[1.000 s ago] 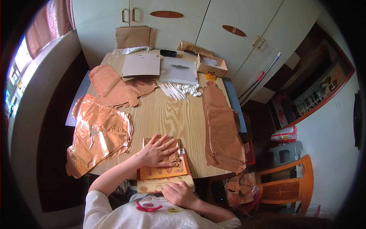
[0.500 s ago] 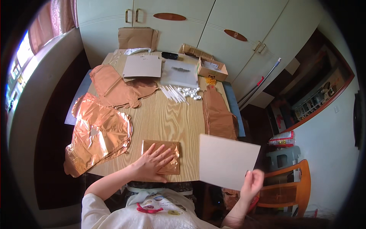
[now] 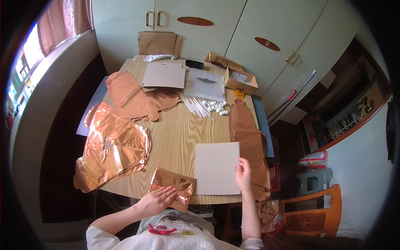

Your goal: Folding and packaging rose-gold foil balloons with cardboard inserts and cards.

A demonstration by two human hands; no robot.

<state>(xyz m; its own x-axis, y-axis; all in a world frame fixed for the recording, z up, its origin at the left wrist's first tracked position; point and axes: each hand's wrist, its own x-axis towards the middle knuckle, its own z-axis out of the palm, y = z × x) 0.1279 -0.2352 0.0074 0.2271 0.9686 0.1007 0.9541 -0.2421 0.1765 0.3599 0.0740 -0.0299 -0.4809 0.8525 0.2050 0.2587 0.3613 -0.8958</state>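
My left hand [image 3: 159, 200] lies on a folded copper foil balloon [image 3: 179, 182] at the table's front edge, its fingers stretched out flat. The packet sits turned at an angle, one corner over the edge. To its right is a pale grey cardboard sheet [image 3: 217, 168], its left edge close beside the foil. My right hand [image 3: 243, 171] is closed on the sheet's right edge, the thumb in front. I cannot tell whether the sheet rests on the wood or is just above it.
Flat copper foil balloons [image 3: 114, 146] cover the left side, and more foil [image 3: 248, 141] lies along the right edge. White sticks [image 3: 198, 107], white cups [image 3: 218, 107], a cardboard sheet [image 3: 163, 75], a clear bag [image 3: 203, 85] and an open box [image 3: 241, 81] stand farther back. A wooden chair [image 3: 310, 212] is at the right.
My right hand has brought the cardboard sheet leftward, next to the foil packet. Under my left hand the packet has turned and slid toward the table's front edge.
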